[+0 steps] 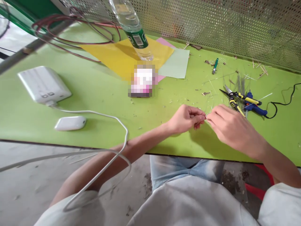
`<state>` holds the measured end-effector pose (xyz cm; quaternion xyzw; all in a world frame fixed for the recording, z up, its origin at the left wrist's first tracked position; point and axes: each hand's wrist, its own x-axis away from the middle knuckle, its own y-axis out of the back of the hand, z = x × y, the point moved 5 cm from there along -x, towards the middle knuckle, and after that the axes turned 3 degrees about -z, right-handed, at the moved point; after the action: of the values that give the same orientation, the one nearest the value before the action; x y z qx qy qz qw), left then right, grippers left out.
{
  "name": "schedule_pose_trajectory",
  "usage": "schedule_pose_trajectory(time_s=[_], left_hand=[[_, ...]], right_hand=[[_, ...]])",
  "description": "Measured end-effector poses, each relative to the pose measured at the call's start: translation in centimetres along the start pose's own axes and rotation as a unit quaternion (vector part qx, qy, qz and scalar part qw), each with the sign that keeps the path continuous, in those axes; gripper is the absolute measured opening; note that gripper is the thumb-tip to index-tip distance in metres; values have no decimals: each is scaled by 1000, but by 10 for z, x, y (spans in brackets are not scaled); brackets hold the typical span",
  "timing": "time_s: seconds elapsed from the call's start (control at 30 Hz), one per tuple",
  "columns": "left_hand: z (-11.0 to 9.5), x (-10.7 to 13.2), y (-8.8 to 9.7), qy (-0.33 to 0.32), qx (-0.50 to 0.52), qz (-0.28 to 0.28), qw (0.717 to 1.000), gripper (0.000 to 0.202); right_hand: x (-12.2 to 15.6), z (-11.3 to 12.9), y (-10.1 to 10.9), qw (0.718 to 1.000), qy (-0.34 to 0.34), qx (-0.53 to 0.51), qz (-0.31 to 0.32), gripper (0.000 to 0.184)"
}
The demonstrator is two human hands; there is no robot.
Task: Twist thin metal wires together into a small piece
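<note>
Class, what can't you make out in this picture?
All in the head view:
Tiny piece between left hand and right hand: mostly covered by them.
Details of the pixelated item: blurred out.
Top of the bottle: cut off by upper edge.
Far end of black cord: cut off by right edge.

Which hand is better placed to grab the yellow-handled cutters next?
Probably your right hand: it's nearer the yellow-handled cutters, while your left hand is farther away. Both seem to pinch a tiny item, though.

The bottle (137, 37) stands on paper (105, 56), left of shears (232, 94) and glue gun (257, 109).
</note>
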<state>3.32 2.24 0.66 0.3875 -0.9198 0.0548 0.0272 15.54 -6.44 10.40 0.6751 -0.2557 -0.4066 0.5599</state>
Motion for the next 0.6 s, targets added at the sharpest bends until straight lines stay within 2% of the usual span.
schedule_pose_trajectory(time_s=[0.1, 0.2, 0.37, 0.47, 0.6], left_hand=[[-5, 0, 7, -11, 81, -27, 996, 42], [-10, 1, 8, -23, 112, -25, 993, 53], [-13, 5, 5, -14, 110, 15, 994, 52], [-12, 8, 4, -8, 92, 44, 995, 46], [-1, 10, -1, 27, 35, 70, 997, 36]], right_hand=[[-1, -20, -2, 993, -48, -94, -48, 15], [-5, -40, -8, 972, -84, -209, -73, 13], [-11, -58, -20, 940, -121, -318, -40, 8], [-14, -61, -23, 941, -101, -322, -14, 7], [-16, -53, -21, 970, -14, -243, 16, 11]])
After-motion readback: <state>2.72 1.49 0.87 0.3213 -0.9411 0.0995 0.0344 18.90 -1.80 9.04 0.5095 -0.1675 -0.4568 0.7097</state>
